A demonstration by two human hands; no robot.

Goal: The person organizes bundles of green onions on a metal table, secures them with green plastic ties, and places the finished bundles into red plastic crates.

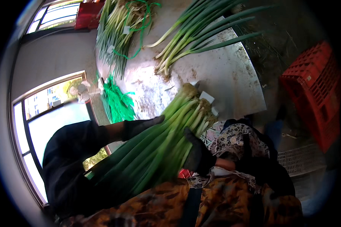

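Observation:
A thick bunch of green onions [155, 145] lies aslant between my hands, its rooty ends up at the table and its green leaves running down to the lower left. My left hand [144, 126], in a dark glove, presses along the upper left side of the bunch. On the other side my right hand [197, 153], also gloved, closes against the pale stalks. White pieces [206, 97] show beside the roots; I cannot tell what they are. The leaf tips are lost against my dark sleeve and patterned apron.
Loose green onions [182, 45] lie across the far side of the pale table [236, 89]. A bundle of green onions [119, 36] with green ties is at the far left. Bright green strips [117, 100] hang at the left edge. A red crate [310, 83] stands right.

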